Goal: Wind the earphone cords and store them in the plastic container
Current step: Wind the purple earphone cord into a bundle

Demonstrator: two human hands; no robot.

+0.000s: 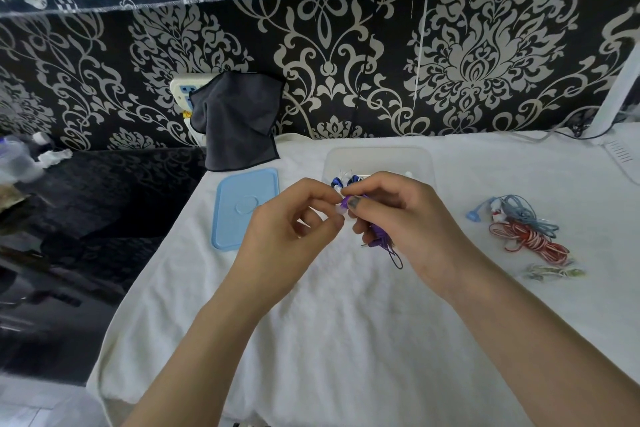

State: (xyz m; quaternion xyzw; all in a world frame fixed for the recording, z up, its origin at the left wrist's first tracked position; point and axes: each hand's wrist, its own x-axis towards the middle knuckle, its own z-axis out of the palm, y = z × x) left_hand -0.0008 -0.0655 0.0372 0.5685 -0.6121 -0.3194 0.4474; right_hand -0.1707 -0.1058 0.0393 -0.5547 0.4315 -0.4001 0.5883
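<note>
Both hands meet above the white towel, just in front of the clear plastic container point(379, 158). My right hand point(405, 219) grips a wound bundle of purple earphone cord point(379, 236), whose plug and a loop hang below the fingers. The blue-and-white earbuds point(344, 181) stick up above my fingertips. My left hand point(294, 229) pinches a small clear tie at the top of the bundle. On the right lie a blue earphone cord point(519, 212) and a red-and-white one point(533, 239), both loosely heaped.
A light blue lid point(242, 208) lies flat left of the container. A dark grey cloth point(239, 122) hangs against the patterned wall behind it. Clear wrappers point(550, 272) lie near the red cord. The towel's left edge drops to a dark glossy surface point(104, 201).
</note>
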